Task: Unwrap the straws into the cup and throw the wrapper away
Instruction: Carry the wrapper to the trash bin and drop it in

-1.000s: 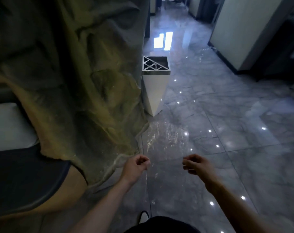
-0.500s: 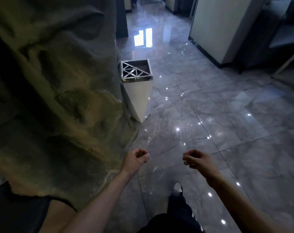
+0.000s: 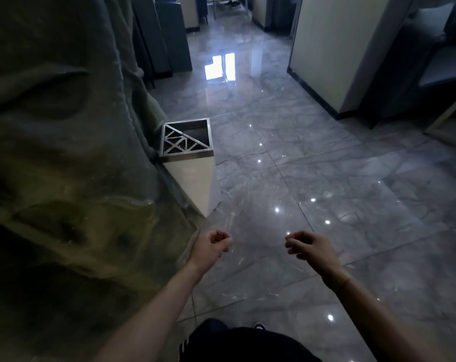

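Observation:
A white square trash bin [image 3: 193, 178] with a metal lattice top stands on the floor ahead, a little left of centre, against a rock-like wall. My left hand [image 3: 212, 245] is a closed fist below and in front of the bin's base. My right hand [image 3: 310, 246] is level with it, a forearm's length to the right, fingers curled in with thumb against them. I cannot make out a wrapper in either hand. No straws or cup are in view.
A rough rock-textured wall [image 3: 65, 152] fills the left side. Glossy grey floor tiles [image 3: 326, 178] stretch ahead and right. A pale partition [image 3: 326, 48] and dark furniture [image 3: 417, 61] stand at the far right. My dark trouser leg [image 3: 247, 343] shows at the bottom.
I have walked forward; the bin has drawn nearer and larger, and the rock wall has slid past on the left. Both hands kept their closed pose in front of me.

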